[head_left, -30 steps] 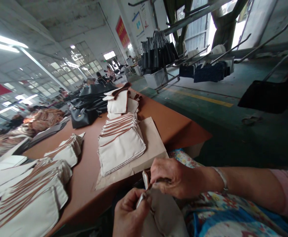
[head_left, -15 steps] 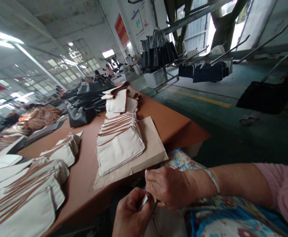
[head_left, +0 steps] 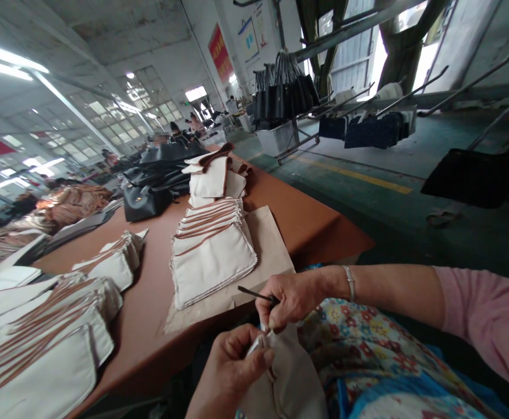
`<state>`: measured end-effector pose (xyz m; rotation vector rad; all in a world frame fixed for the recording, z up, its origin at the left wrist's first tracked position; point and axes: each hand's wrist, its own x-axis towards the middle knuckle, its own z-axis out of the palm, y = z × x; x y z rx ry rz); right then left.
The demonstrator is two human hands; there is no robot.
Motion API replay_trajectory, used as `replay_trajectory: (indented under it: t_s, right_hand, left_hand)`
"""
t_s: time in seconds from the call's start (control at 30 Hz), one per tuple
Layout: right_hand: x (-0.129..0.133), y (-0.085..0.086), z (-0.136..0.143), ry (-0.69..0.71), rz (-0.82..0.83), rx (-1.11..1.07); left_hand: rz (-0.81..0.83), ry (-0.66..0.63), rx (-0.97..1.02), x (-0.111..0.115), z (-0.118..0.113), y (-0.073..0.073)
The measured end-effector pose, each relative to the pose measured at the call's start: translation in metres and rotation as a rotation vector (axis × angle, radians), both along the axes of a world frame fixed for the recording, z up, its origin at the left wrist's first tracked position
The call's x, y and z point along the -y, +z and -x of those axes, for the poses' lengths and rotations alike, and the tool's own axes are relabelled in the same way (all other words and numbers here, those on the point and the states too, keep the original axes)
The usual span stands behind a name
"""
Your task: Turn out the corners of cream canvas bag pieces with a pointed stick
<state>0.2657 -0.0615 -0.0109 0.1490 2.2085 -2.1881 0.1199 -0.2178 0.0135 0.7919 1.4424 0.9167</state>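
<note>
Pale cloth piece [head_left: 298, 364]: over the lap, beside a flowered apron [head_left: 346, 331] | Left hand [head_left: 236, 361]: pinching the cloth's upper edge | Right hand [head_left: 287, 299]: curled around a thin dark tool [head_left: 248, 290], fingertips at that edge | Beyond: stacked cream pouches [head_left: 215, 262] on brown paper [head_left: 274, 244], atop a brown table [head_left: 147, 291]; black bags [head_left: 147, 202] farther back.

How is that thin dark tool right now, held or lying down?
Held: the right hand grips the thin dark tool, whose slim end sticks out from the grip, apart from the pale fabric piece.
</note>
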Motion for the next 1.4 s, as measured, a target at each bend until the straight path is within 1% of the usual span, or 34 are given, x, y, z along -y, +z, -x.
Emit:
replay_trajectory:
  t_s: [0.17, 0.27, 0.33, 0.47, 0.57, 0.63, 0.77, 0.83, 0.9, 1.03, 1.13, 1.3, 1.4]
  right_hand:
    - [0.003, 0.008, 0.000, -0.101, -0.253, -0.066]
    - [0.006, 0.009, -0.001, -0.157, -0.355, -0.090]
    - [0.008, 0.008, -0.002, -0.176, -0.400, -0.109]
    - [0.008, 0.009, -0.005, -0.196, -0.443, -0.096]
    - [0.009, 0.016, -0.006, -0.201, -0.528, -0.091]
    - [0.010, 0.022, -0.005, -0.213, -0.555, -0.071]
    - [0.011, 0.028, -0.004, -0.253, -0.491, -0.073]
    - [0.012, 0.026, -0.002, -0.285, -0.448, -0.082]
    - [0.013, 0.021, 0.000, -0.312, -0.396, -0.059]
    - [0.013, 0.010, 0.007, -0.323, -0.248, -0.051]
    - [0.012, 0.008, 0.010, -0.331, -0.179, -0.079]
    - [0.012, 0.008, 0.012, -0.380, -0.116, -0.050]
    - [0.013, 0.005, 0.013, -0.441, -0.092, -0.042]
  left_hand:
    - [-0.007, 0.074, -0.003, -0.002, 0.001, -0.008]
    - [-0.005, 0.130, -0.022, -0.003, 0.000, -0.012]
    - [-0.004, 0.139, -0.013, -0.002, -0.001, -0.013]
    - [0.044, 0.111, 0.028, 0.001, 0.000, -0.010]
    - [0.050, 0.121, -0.035, 0.001, 0.003, -0.006]
    - [0.035, 0.139, -0.089, 0.000, 0.005, -0.004]
    - [-0.014, 0.149, -0.220, -0.004, 0.007, 0.000]
    - [-0.034, 0.142, -0.291, -0.006, 0.006, 0.003]
    - [-0.043, 0.141, -0.320, -0.008, 0.006, 0.003]
    - [-0.029, 0.154, -0.303, -0.011, 0.007, -0.001]
    - [-0.006, 0.173, -0.281, -0.012, 0.009, -0.003]
    - [-0.057, 0.163, -0.156, -0.012, 0.007, 0.005]
    - [-0.059, 0.140, -0.153, -0.015, 0.007, 0.010]
